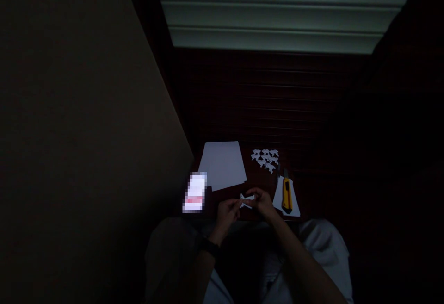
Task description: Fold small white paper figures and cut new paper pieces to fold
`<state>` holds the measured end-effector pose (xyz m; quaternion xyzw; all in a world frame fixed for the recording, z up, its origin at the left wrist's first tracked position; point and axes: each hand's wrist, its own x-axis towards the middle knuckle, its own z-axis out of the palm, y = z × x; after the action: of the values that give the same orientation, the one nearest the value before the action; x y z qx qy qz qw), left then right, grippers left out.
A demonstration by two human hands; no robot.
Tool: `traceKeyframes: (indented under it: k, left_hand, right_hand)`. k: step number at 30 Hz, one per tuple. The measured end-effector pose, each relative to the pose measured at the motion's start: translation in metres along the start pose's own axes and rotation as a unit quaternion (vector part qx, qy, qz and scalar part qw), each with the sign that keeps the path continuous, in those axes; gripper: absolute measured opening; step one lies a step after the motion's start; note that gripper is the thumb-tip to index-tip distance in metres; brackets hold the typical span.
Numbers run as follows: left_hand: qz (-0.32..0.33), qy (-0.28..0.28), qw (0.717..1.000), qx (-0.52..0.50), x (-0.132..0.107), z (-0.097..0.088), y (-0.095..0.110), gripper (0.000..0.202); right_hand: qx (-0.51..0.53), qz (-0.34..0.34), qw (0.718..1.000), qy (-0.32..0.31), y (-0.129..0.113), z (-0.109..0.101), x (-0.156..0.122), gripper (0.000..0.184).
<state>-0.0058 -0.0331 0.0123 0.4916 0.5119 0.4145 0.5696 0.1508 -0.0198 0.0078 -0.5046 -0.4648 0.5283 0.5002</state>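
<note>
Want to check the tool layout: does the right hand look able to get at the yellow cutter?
Likely yes: the yellow cutter lies uncovered on white paper beside the right hand, though it may first need to release the small paper piece.

It is very dark, and nearly black far right of the big paper [222,165]. Pale light shows on the slats [277,12] high above it. By its lower left corner, the screen [196,190] glows brightest but is all blurry squares; by its lower right corner, the left hand [228,210] and right hand [262,203] look dim.
</note>
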Motion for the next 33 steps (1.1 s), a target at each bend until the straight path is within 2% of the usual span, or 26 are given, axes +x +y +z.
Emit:
traceKeyframes:
  k: [2,4,8,14,20,23,26,33]
  left_hand:
    - [-0.002,0.012,1.000,-0.009,0.000,0.001,0.001,0.045]
    - [0.001,0.022,1.000,-0.021,0.000,0.001,0.003,0.046]
    - [0.010,0.033,0.999,-0.036,0.000,0.001,0.004,0.046]
    - [0.011,0.000,0.999,-0.037,0.000,-0.001,0.006,0.044]
    - [-0.009,0.004,0.997,-0.070,0.003,0.001,0.015,0.054]
    - [-0.035,-0.027,0.995,-0.089,0.004,0.000,0.021,0.058]
    - [-0.051,-0.052,0.993,-0.092,0.004,-0.005,0.026,0.053]
    - [-0.029,-0.090,0.992,-0.089,-0.002,-0.014,0.037,0.058]
  right_hand:
    - [0.018,0.008,1.000,0.007,-0.002,0.000,-0.001,0.044]
    - [0.039,0.030,0.999,-0.011,-0.003,0.000,-0.001,0.048]
    - [0.064,0.061,0.995,-0.047,-0.005,-0.002,-0.003,0.039]
    - [0.079,0.066,0.994,-0.024,-0.002,-0.003,-0.002,0.033]
    - [0.069,0.062,0.996,-0.021,-0.002,-0.002,-0.002,0.034]
    - [0.072,0.066,0.995,-0.028,-0.004,-0.003,-0.003,0.031]
    - [0.083,0.068,0.994,-0.029,-0.006,-0.004,-0.004,0.031]
    - [0.110,0.079,0.991,-0.019,-0.004,-0.009,-0.002,0.031]
